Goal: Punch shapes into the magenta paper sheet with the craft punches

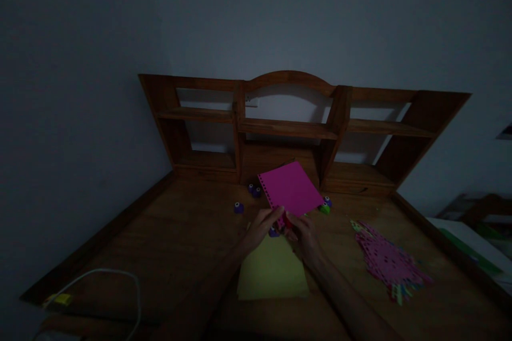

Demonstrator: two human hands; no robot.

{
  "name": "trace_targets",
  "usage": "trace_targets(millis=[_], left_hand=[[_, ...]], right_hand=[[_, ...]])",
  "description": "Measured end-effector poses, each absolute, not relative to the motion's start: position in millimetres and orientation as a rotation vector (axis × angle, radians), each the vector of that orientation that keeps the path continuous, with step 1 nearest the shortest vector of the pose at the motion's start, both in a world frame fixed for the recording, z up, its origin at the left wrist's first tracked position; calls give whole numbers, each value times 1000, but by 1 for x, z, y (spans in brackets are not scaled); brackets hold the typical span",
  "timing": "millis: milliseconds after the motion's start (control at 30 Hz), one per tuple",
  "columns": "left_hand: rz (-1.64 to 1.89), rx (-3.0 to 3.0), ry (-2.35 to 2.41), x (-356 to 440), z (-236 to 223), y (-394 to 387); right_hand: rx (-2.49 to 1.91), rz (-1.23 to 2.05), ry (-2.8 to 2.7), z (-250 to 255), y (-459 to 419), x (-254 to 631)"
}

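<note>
A pink sheet of paper point(292, 189), with a row of punched holes down its left edge, is tilted up in front of me. My left hand point(260, 227) is closed at its lower corner, the thumb pressed on the paper. Beside it, my right hand point(303, 230) is closed round a small red craft punch point(287, 219) at the same corner; the fingers hide most of it. A small purple craft punch point(274, 232) shows just beneath the hands. Under them lies a pile of pale yellow paper point(272, 274).
More purple punches point(239, 208) lie to the left and behind, and a green punch point(325, 208) to the right. Punched pink strips point(388, 256) are heaped at the right. A wooden shelf unit point(288, 127) stands at the back; a white cable point(137, 287) curves at front left.
</note>
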State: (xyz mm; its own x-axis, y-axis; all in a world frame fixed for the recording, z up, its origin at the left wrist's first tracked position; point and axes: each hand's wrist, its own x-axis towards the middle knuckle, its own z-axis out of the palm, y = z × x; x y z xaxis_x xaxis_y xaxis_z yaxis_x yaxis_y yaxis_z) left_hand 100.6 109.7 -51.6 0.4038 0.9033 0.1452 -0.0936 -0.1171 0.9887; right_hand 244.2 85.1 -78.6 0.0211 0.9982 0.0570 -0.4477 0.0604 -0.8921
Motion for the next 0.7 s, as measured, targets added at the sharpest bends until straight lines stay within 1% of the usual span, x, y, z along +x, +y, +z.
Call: trace_targets(millis=[200, 367, 700], left_hand=[[1006, 1476, 790, 104, -62, 118], [1093, 1431, 811, 105, -71, 122], [1116, 1293, 800, 103, -64, 121]], right_hand=[[-868, 1301, -866, -83, 89, 243], [-867, 1333, -932, -87, 93, 244], [-825, 1380, -987, -87, 92, 244]])
